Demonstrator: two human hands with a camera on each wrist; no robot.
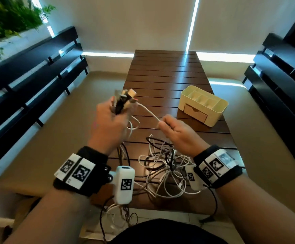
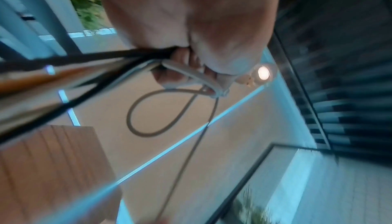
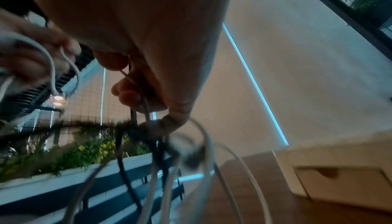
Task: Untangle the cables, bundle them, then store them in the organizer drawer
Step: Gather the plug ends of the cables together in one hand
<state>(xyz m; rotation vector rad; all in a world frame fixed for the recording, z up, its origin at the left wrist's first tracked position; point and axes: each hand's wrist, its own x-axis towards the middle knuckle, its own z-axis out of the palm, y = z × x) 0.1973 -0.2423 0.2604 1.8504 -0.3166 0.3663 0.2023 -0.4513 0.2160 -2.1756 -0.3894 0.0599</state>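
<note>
Brown slatted table [image 1: 166,71] with a cable tangle at its near end and both hands raised over it.

Cream organizer [image 1: 204,104] sits on the table's right side, its small drawer [image 1: 195,112] closed. White and black cables [image 1: 166,166] lie knotted on the near slats, some strands trailing off the front edge. Left hand [image 1: 109,125] is fisted around a bunch of cable plug ends [image 1: 123,100] held upright above the table. Right hand [image 1: 176,132] pinches a white cable [image 1: 148,112] that runs taut up to that bunch, with further strands hanging from its curled fingers [image 3: 127,91].
</note>
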